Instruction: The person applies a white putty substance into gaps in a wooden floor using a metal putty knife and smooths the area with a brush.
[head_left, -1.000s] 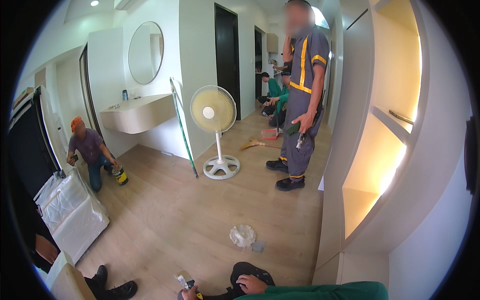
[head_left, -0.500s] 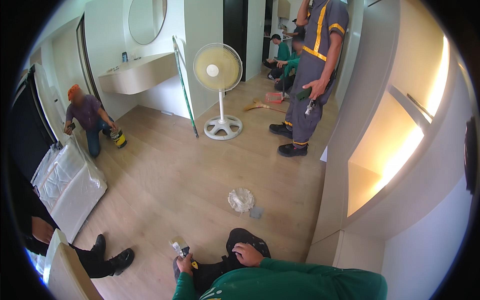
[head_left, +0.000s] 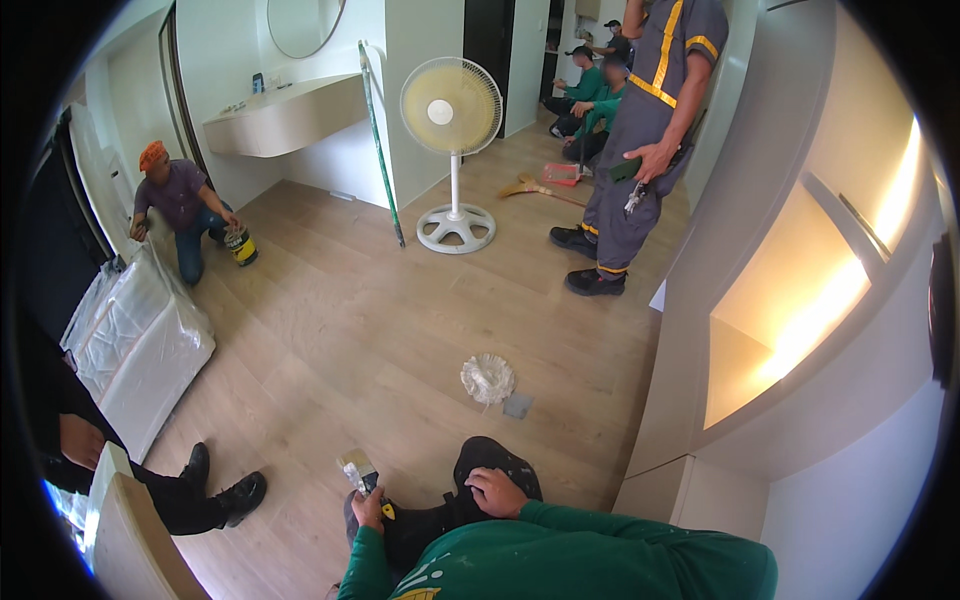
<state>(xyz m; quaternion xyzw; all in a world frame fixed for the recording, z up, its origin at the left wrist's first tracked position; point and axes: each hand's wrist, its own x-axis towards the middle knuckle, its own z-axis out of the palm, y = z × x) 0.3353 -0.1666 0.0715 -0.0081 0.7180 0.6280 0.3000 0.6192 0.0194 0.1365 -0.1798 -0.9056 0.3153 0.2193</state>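
My left hand [head_left: 367,507] is shut on a small brush [head_left: 356,468] with a yellow and black handle, its pale bristle end pointing up over the wood floor. My right hand [head_left: 497,491] rests flat on my dark-trousered knee [head_left: 488,460], fingers spread and holding nothing. Green sleeves cover both my arms at the lower edge. A crumpled white rag [head_left: 487,379] and a small grey square [head_left: 517,405] lie on the floor just ahead of my knee.
A person in a grey coverall [head_left: 640,150] stands ahead beside a pedestal fan [head_left: 452,150]. A person in an orange cap [head_left: 178,205] crouches by a yellow tin [head_left: 240,246]. A plastic-wrapped panel [head_left: 140,340] lies left. A lit cabinet niche [head_left: 800,310] fills the right.
The view has tilted down and drawn closer to the floor. My hands and green sleeves have come further into the picture, with the brush still in my left hand.
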